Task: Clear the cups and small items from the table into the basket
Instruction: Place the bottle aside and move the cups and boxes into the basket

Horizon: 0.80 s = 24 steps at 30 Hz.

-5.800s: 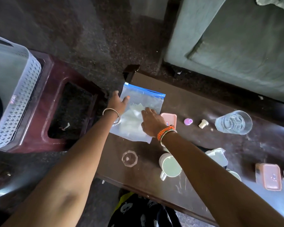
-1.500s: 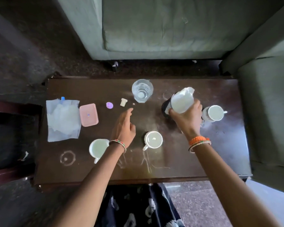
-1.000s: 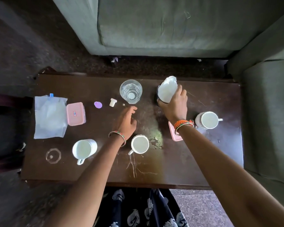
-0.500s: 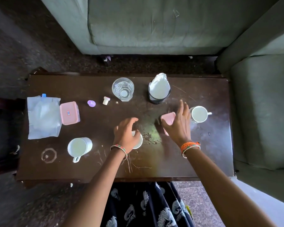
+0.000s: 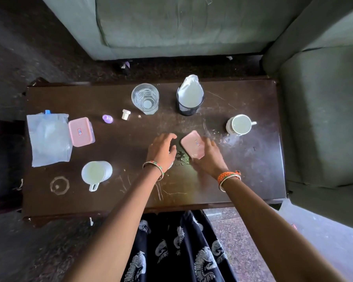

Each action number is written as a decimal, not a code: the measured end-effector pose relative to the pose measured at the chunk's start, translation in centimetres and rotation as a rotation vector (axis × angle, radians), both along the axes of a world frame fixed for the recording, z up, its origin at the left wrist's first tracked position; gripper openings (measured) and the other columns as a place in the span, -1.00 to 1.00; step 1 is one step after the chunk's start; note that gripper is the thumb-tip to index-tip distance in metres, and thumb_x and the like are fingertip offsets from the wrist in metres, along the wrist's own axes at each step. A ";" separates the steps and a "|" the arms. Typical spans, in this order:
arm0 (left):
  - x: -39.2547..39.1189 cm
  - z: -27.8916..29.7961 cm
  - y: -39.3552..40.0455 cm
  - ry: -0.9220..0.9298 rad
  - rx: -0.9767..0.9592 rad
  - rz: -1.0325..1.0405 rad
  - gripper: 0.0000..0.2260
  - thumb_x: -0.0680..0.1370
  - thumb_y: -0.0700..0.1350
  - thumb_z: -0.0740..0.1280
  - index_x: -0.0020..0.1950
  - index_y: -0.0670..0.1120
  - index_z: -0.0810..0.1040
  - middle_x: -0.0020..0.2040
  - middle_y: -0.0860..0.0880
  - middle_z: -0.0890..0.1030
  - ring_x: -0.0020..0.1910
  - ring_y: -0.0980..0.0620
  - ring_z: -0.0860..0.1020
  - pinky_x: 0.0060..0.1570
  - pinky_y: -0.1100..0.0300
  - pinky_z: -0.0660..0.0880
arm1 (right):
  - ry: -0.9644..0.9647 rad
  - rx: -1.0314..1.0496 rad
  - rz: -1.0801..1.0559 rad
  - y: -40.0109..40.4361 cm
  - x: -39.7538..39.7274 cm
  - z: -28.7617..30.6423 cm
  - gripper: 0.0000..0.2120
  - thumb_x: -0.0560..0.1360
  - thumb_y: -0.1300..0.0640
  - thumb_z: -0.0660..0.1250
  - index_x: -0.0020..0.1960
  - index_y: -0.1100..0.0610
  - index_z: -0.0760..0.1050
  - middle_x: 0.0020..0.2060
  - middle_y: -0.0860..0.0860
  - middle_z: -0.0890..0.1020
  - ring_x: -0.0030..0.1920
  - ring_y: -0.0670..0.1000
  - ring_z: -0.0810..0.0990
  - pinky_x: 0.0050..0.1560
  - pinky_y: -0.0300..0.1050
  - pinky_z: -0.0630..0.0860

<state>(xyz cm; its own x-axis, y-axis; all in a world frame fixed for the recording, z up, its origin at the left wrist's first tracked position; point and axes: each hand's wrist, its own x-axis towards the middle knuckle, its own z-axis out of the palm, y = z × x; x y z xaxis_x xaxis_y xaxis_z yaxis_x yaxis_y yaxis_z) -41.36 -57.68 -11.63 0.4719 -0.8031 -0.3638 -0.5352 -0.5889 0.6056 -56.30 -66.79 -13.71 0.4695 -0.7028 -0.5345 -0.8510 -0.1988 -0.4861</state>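
my right hand (image 5: 209,157) had left the tissue holder (image 5: 190,102) and now gripped the pink box (image 5: 193,144); my left hand (image 5: 161,150) covered a cup, grip unclear.

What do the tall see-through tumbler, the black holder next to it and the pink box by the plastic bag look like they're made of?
Tumbler: probably glass, clear and glossy; its faceted walls and thick base show through. Clear hard plastic is possible.
Black holder: looks like metal mesh, matte black, with a fine grid of holes in its wall.
Pink box: likely plastic, smooth pastel lid with rounded corners and a small label.
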 end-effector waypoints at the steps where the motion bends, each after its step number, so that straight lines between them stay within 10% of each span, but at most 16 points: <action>1: 0.0 -0.1 -0.2 -0.007 0.008 0.010 -0.74 0.52 -0.21 0.24 0.20 -0.11 0.48 0.19 -0.10 0.54 0.17 -0.13 0.47 0.18 -0.05 0.41 | 0.002 0.009 0.041 0.2 0.0 0.0 -0.25 0.31 0.12 0.48 0.40 0.20 0.23 0.22 0.20 0.45 0.19 0.23 0.46 0.20 0.09 0.46; 9: 1.8 -0.5 1.2 -0.002 -0.042 0.169 -0.80 0.51 -0.25 0.24 0.11 -0.14 0.52 0.10 -0.14 0.58 0.11 -0.12 0.51 0.14 0.00 0.45 | -0.045 0.007 -0.012 1.5 1.0 0.3 -0.31 0.35 0.19 0.46 0.41 0.20 0.26 0.20 0.22 0.48 0.16 0.23 0.47 0.17 0.09 0.48; 13: 5.8 -0.6 3.0 0.076 -0.111 0.856 -0.79 0.49 -0.29 0.23 0.10 -0.22 0.52 0.08 -0.25 0.59 0.05 -0.20 0.56 0.10 0.01 0.50 | -0.071 0.020 -0.099 0.9 2.4 0.2 -0.57 0.40 0.29 0.37 0.25 0.22 0.43 0.11 0.19 0.55 0.10 0.18 0.52 0.06 -0.01 0.50; 16: 9.9 -1.5 5.9 0.464 -0.016 1.442 -0.67 0.56 -0.21 0.17 0.32 -0.25 0.37 0.28 -0.23 0.49 0.21 -0.17 0.52 0.23 0.05 0.46 | -0.106 -0.032 -0.123 0.6 4.3 -0.2 -0.85 0.42 0.37 0.27 -0.03 0.28 0.53 -0.07 0.23 0.64 -0.05 0.23 0.57 -0.14 -0.13 0.42; 20: 13.7 -1.2 7.0 0.697 -0.141 1.651 -0.63 0.59 -0.11 0.18 0.38 -0.21 0.31 0.18 -0.20 0.47 -0.14 -0.09 0.56 0.05 0.06 0.56 | -0.131 -0.085 -0.122 0.1 6.8 -1.1 -0.89 0.39 0.39 0.24 -0.18 0.32 0.55 -0.19 0.27 0.66 -0.16 0.24 0.59 -0.21 -0.16 0.34; 24: 15.7 -0.8 6.3 0.885 -0.373 1.839 -0.60 0.57 -0.14 0.18 0.41 -0.15 0.26 0.39 -0.16 0.37 0.29 -0.19 0.46 0.23 -0.02 0.50 | -0.155 -0.103 -0.159 0.1 8.9 -1.0 -0.85 0.39 0.39 0.21 -0.29 0.22 0.47 -0.25 0.20 0.65 -0.28 0.11 0.47 -0.29 -0.24 0.23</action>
<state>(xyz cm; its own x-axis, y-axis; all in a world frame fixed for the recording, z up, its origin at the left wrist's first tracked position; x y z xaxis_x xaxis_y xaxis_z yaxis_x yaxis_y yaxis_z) -25.71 -51.36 -12.43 0.4595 0.2221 -0.8600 0.8400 0.2060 0.5020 -47.44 -66.69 -14.70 0.4192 -0.8216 -0.3863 -0.7925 -0.1235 -0.5972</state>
